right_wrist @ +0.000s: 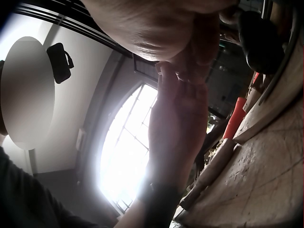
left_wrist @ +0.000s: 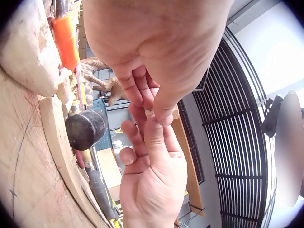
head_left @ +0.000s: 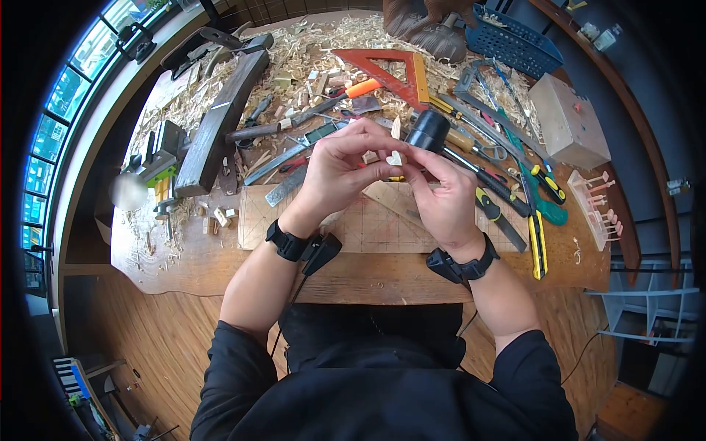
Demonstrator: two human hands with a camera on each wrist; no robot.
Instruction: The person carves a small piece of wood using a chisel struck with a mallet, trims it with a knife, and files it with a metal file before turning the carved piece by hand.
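A small pale wooden piece with a heart-like end is held between both hands above the board, in the head view. The left hand pinches it from the left with thumb and fingers. From the right, the right hand pinches its other side. In the left wrist view only a sliver of the piece shows between the fingertips of the left hand and right hand. The right wrist view is dark, and the piece is hidden there behind the fingers.
A marked board lies at the table's front edge. Behind the hands are a black mallet, an orange square, chisels and wood shavings. To the right are a yellow cutter, a wooden box and a rack of small pieces.
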